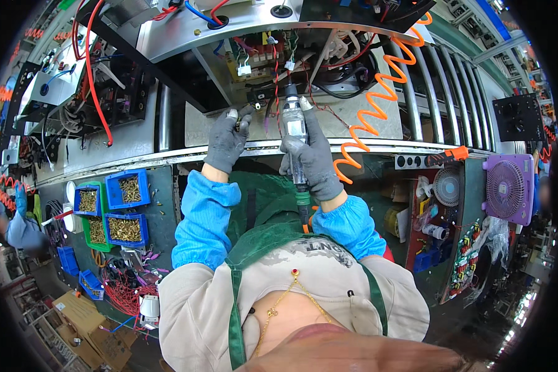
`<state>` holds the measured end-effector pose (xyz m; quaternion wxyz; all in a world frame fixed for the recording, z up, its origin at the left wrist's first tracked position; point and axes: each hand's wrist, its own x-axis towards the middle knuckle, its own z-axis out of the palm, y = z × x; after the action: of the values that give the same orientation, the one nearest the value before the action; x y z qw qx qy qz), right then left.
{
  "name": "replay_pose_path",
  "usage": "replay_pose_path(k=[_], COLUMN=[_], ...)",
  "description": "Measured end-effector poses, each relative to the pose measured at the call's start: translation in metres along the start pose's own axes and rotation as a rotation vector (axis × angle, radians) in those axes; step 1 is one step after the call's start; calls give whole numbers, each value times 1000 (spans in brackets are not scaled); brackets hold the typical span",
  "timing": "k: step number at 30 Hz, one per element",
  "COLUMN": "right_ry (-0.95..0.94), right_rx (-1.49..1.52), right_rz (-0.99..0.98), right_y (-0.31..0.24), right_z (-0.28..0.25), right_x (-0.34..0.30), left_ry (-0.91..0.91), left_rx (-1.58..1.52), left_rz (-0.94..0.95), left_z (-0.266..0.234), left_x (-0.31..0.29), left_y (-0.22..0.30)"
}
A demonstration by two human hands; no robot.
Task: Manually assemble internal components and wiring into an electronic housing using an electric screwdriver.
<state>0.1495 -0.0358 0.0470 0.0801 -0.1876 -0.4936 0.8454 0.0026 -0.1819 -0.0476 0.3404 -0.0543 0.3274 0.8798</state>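
Note:
My right hand, in a dark grey glove, grips a pneumatic screwdriver with a clear sleeve over its body. The tool's tip points away from me at the lower opening of a metal cabinet. Red twisted wires and white connectors hang in that opening. Left of the tool, my gloved left hand is closed, its fingers curled by the cabinet's near edge. Something small may be between those fingers, but I cannot make it out. A black cable loops inside the cabinet on the right.
An orange coiled air hose hangs to the right, before a roller conveyor. Blue bins of brass-coloured screws stand at left, with red wires nearer me. A purple fan and an orange-black tool are at right.

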Motion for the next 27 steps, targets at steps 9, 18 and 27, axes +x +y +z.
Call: replay_pose_path(k=[9, 18, 27], right_ry=[13, 15, 3], right_rx=[-58, -92, -73], right_rz=[-46, -22, -84], right_y=[5, 1, 7], right_z=[-4, -3, -6], right_x=[2, 1, 4], left_ry=[59, 0, 168], left_rx=[-106, 37, 276], left_rz=[-26, -20, -21], left_z=[5, -2, -6], left_x=[-1, -3, -6], left_y=[-2, -6, -7])
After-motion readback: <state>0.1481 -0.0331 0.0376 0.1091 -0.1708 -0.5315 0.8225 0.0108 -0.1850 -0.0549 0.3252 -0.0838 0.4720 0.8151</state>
